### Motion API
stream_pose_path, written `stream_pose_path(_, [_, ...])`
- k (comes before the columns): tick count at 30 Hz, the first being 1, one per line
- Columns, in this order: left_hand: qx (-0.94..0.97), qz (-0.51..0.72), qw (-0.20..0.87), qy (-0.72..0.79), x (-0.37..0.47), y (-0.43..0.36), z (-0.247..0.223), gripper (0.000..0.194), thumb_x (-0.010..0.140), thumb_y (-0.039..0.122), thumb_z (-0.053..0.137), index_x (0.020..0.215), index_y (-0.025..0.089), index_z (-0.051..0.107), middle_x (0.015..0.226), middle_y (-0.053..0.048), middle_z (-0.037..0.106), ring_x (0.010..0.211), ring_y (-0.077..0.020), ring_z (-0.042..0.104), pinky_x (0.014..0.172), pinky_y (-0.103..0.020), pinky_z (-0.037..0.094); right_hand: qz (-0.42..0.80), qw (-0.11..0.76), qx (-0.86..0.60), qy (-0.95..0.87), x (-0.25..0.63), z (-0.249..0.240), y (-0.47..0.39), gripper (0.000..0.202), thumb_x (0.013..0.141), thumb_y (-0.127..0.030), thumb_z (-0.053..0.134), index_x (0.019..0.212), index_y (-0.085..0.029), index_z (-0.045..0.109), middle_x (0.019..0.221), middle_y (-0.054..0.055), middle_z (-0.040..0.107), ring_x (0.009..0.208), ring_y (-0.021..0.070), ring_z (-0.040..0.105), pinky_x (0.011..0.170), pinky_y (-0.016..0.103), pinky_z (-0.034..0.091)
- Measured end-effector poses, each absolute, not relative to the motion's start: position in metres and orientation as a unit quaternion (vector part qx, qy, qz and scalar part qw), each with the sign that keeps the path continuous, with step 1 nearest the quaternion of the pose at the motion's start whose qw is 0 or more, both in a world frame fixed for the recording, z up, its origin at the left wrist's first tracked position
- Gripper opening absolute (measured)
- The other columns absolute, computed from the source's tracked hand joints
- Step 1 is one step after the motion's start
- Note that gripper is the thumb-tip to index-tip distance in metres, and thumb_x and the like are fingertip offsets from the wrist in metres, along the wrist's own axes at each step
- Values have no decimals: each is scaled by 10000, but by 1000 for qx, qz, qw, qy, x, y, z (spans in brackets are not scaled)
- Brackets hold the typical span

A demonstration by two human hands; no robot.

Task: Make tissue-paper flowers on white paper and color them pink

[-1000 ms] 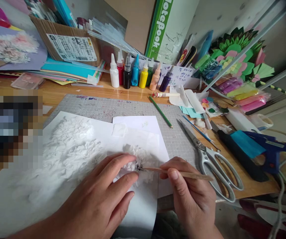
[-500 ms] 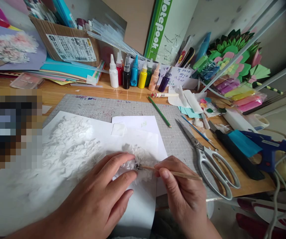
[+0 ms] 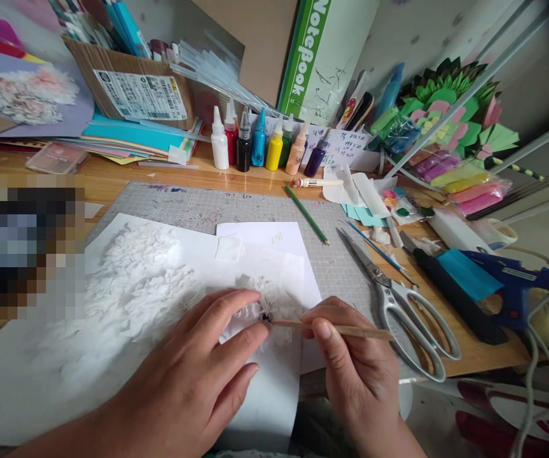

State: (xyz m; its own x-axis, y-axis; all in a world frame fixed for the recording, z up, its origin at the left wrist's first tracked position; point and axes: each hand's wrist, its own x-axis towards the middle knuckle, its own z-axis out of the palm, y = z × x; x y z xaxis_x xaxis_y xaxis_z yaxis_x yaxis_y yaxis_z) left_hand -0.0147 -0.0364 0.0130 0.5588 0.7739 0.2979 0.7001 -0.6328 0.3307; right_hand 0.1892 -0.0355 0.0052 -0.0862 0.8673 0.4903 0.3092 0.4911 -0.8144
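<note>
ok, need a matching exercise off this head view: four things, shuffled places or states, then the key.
Things:
1. tan stick
2. left hand
3. yellow bottle
4. scissors

Places or states:
A. standing in the row of bottles
B. held in the right hand
C. lying to the right of the right hand
D. fingers spread at the white ruffled piece

Pairs: 1-B, 2-D, 3-A, 4-C

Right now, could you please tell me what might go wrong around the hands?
The thin wooden stick in the right hand could tear the ruffled white papery piece, since its tip is at a dark spot there. The left hand is close to that tip, so a slip might poke a finger. The silver metal scissors lie near the right hand and could get knocked.
</note>
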Motion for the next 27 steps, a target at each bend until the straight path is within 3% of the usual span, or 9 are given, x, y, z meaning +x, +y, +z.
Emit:
stream_pose_path(10, [858,216,68,461,-7,-36,5,365,838,162,498,1198,213,522,1362,-83,465,1240,-236,472,1053,-375,420,253,521,-456,-676,186,6,-34,201,904,-75,494,793,-188,618,730,0,627,683,116,582,637,256,450])
stream_pose_path(27, [863,199,57,461,-13,-34,7,451,820,238,553,1268,235,504,1386,-77,459,1231,-254,496,1003,-367,472,246,537,-465,-660,185,12,-30,194,887,-92,527,842,-193,687,751,22,691,691,135,637,631,259,502])
